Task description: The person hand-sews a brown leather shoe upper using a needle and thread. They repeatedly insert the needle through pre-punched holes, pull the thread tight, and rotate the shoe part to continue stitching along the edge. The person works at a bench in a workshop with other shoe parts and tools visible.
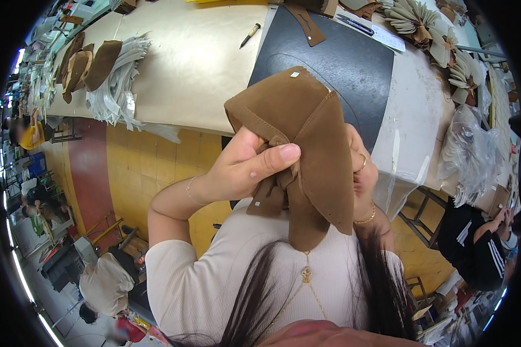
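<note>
A: What sits farthest left on the table [185, 63]?

B: A cluster of brown pieces [101, 66], with pale, translucent strips [118, 87] just beside it, reaching the near edge; a careless bump might send some strips over, so close do they lie to it.

A: And the left hand [243, 162]?

B: It grasps the stitched brown piece [321, 124]; the thumb lies across the front near where the seams meet, and the other fingers go largely out of sight behind the material.

A: Where exactly is that piece?

B: Raised before the person's chest, between the two hands, near the table's edge and partly hiding the dark mat [353, 63]; its lower flaps hang loose; pressing too hard with the thumb could crease the soft face, and an uneven pull between the hands could strain the stitching.

A: What of the right hand [362, 165]?

B: Its fingers curl at the piece's right edge; the piece hides the tips, so one cannot tell whether they pinch or merely support; if the support is slack, that side could sag or twist.

A: Beyond it?

B: A clear plastic bag [472, 141] on the right, well apart from both hands.
</note>
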The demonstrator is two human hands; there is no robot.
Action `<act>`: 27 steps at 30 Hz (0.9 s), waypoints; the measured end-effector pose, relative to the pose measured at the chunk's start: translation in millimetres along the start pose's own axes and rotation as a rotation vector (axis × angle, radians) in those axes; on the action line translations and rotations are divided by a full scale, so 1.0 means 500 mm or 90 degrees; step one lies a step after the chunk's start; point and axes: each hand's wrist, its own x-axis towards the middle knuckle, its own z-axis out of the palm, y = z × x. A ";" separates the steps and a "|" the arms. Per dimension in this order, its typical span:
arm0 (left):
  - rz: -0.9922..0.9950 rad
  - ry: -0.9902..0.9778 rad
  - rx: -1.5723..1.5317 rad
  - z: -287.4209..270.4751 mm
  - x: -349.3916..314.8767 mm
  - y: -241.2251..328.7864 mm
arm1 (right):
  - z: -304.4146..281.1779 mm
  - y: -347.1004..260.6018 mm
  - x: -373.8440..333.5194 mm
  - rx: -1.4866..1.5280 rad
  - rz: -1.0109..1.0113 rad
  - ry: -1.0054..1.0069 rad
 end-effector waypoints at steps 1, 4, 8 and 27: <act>-0.012 0.005 0.017 0.000 0.000 0.002 | -0.010 -0.009 0.005 -0.035 0.001 -0.026; -0.037 0.012 0.041 -0.002 0.000 0.005 | -0.031 -0.032 0.017 -0.184 -0.040 -0.087; -0.032 0.004 0.047 -0.006 0.003 0.004 | -0.022 -0.037 0.011 -0.289 -0.115 -0.059; -0.039 -0.033 0.186 -0.047 0.056 0.005 | -0.003 0.044 -0.001 -0.020 0.132 0.073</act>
